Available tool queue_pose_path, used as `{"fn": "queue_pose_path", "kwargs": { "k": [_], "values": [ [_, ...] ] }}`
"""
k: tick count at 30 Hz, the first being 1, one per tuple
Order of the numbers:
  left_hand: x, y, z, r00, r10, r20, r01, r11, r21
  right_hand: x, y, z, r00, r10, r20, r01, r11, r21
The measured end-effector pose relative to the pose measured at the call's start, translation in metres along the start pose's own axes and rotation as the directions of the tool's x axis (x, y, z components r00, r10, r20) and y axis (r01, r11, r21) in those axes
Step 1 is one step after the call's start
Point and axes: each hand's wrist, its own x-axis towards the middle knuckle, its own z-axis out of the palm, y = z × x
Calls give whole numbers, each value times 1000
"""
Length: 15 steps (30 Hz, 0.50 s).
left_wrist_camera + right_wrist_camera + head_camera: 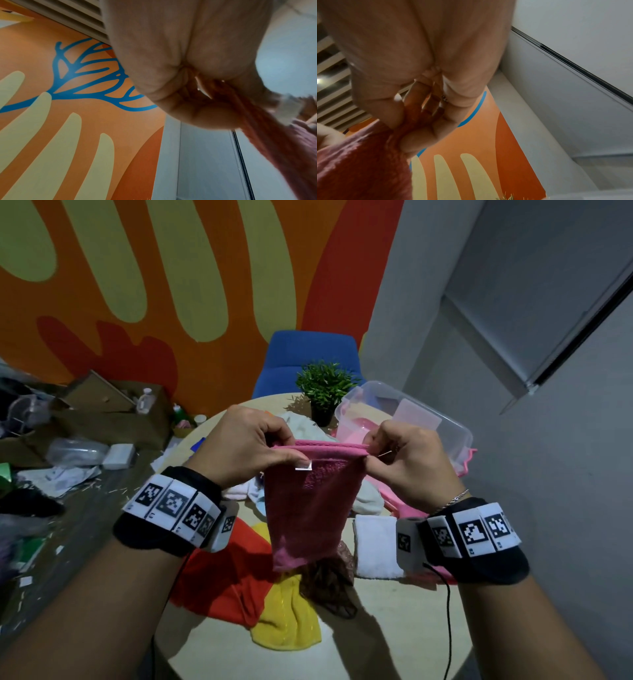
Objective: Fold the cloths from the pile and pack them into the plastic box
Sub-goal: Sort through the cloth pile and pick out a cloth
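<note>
From the head camera, the left hand (245, 445) and the right hand (406, 460) are up in the air over the round table (394, 621). Each hand pinches one top corner of a pink cloth (310, 505) between thumb and fingers. The top edge is pulled straight between them, and the rest hangs down. Under it, at 6 o'clock, lies the pile: a red cloth (226, 577), a yellow cloth (291, 621) and a brown lacy cloth (330, 580), all touching. A folded white cloth (375, 546) lies just beside them at 3 o'clock. More pale cloths (301, 422) sit behind the pink one at 12 o'clock. The clear plastic box (404, 419) stands open at 2 o'clock from the pink cloth, with something pink inside. A small green plant (325, 386) in a dark pot stands just left of the box. A blue chair (310, 354) is behind the table.

From the left wrist camera, the left hand (197, 67) fills the top. Its curled fingers (202, 115) pinch the pink cloth (278, 142), which runs off toward 4 o'clock. It is blurry.

From the right wrist camera, the right hand (419, 60) pinches the pink cloth (359, 166) between thumb and fingers (423, 139). The cloth hangs toward 7 o'clock.
</note>
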Motion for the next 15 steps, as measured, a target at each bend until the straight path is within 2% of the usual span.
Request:
{"fn": "queue_pose_path", "kwargs": {
  "k": [4,8,11,15],
  "values": [
    [4,-2,-16,996,15,86,-12,999,-38,3,-2,-8,1000,20,-21,-21,999,-46],
    [6,0,-15,999,44,12,-44,999,-29,7,-7,-9,996,-79,28,83,980,-182],
    [6,1,-14,996,81,-43,-81,997,-5,8,-10,-10,996,-73,53,83,973,-217],
    [6,5,-14,992,107,-73,-104,994,46,8,-11,-10,998,-22,53,30,985,-168]
  ]
}}
